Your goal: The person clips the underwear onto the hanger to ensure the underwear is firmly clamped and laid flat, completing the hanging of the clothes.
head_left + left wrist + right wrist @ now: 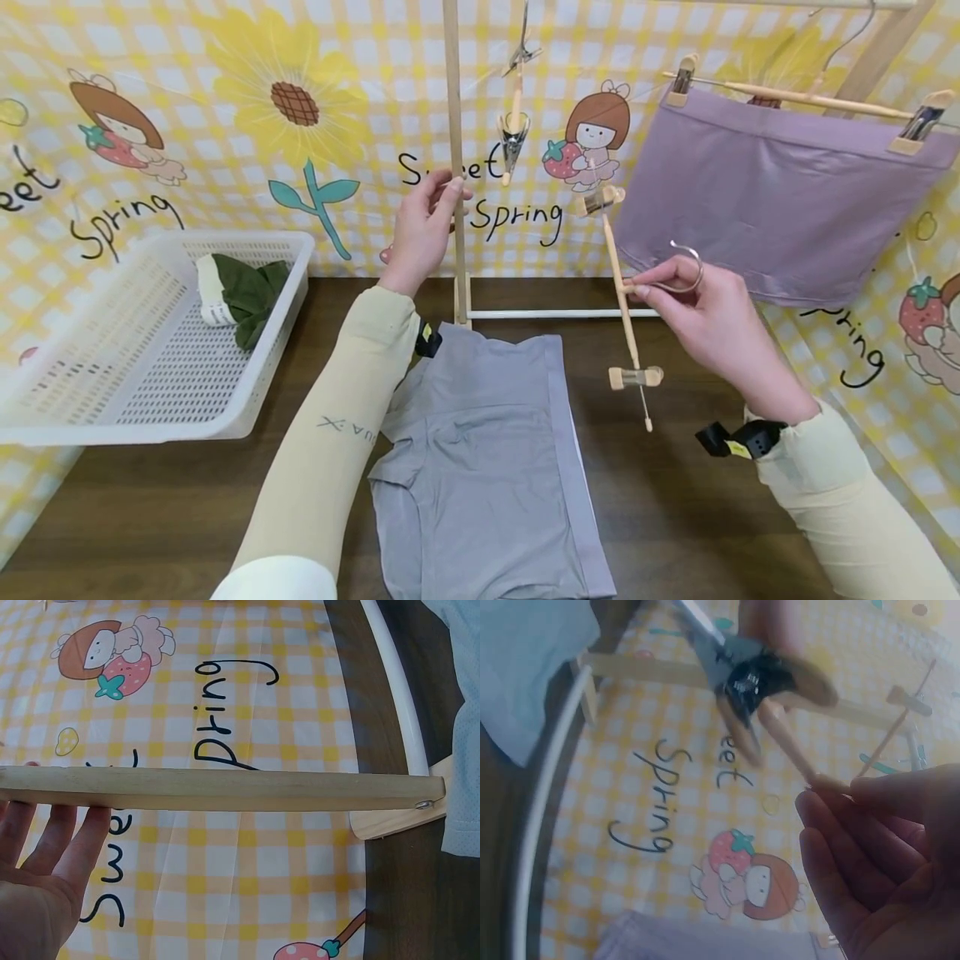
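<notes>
My left hand [423,225] grips the upright wooden post [453,100] of a small rack, thumb on the near side. In the left wrist view, its fingers [64,840] pass behind the post. My right hand [712,325] pinches a wooden clip hanger [621,296] at its middle, the metal hook curving over the fingers. The hanger tilts, one clip up and one down, both without cloth. It looks blurred in the right wrist view. Below the hands, grey boxer briefs [495,475] lie spread on the table, partly behind the left forearm.
A purple garment [780,192] hangs clipped to another hanger at the right of the rack. Another clip hanger [516,108] hangs beside the post. On the left stands a white basket [258,387] with a dark green garment [251,292] inside. A white bar [562,314] crosses low.
</notes>
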The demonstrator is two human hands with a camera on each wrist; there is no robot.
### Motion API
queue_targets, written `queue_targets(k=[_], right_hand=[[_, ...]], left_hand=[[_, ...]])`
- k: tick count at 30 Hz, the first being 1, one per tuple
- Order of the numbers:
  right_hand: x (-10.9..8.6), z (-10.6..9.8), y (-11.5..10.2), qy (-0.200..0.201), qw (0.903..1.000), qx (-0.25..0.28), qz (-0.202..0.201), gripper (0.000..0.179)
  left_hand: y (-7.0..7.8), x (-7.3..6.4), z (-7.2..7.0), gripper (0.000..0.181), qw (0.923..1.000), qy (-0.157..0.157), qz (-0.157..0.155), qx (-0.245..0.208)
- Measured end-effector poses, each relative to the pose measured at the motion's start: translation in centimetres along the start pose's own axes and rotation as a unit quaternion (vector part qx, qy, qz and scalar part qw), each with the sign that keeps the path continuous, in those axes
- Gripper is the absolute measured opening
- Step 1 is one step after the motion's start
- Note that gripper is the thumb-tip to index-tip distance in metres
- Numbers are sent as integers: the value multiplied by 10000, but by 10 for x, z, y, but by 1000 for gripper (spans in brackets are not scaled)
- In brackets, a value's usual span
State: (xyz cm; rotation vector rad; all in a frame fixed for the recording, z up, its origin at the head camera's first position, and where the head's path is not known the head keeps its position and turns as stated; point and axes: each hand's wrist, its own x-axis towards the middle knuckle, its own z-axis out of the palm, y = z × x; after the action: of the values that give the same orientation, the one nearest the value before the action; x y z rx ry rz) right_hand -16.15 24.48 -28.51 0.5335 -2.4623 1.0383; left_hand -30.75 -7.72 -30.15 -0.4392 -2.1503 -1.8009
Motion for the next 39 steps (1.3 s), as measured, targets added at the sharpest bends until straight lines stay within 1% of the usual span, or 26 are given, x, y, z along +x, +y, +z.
queue_targets(k=[4, 9, 13, 16, 19, 22, 26, 32, 36, 39], right_hand=[[-14, 7, 3, -171, 9999, -6, 28, 5], [-29, 15, 7, -339, 9994, 21, 58, 7], [-38, 22, 13, -511, 9985, 217, 38, 7], [-46, 30, 18, -704, 9963, 477, 158, 7], [-57, 40, 22, -960, 9920, 724, 373, 8], [-68, 51, 28, -1167, 9876, 870, 585, 9], [-79, 63, 37, -1306, 9825, 1054, 805, 8], [-88, 73, 49, -1472, 9786, 1108, 917, 8], [-92, 79, 54, -1653, 9736, 1209, 1003, 6], [-96, 83, 58, -1761, 9705, 1265, 1054, 4]], left_hand=[[3, -1, 1, 45, 10000, -5, 11, -6], [20, -9, 2, 42, 10000, -8, -60, 30], [13, -4, 3, 44, 10000, 1, -92, 34], [10, -3, 3, 43, 10000, 20, -60, -1], [14, -7, 2, 42, 9999, 47, -112, 15], [8, -6, 1, 43, 9999, 54, -98, -7], [1, -3, 1, 45, 10000, 11, -19, -65], [-1, -2, 1, 44, 10000, 7, 3, -74], [-1, -1, 1, 43, 10000, 27, -58, -36], [-1, 0, 2, 42, 10000, 52, -47, -39]])
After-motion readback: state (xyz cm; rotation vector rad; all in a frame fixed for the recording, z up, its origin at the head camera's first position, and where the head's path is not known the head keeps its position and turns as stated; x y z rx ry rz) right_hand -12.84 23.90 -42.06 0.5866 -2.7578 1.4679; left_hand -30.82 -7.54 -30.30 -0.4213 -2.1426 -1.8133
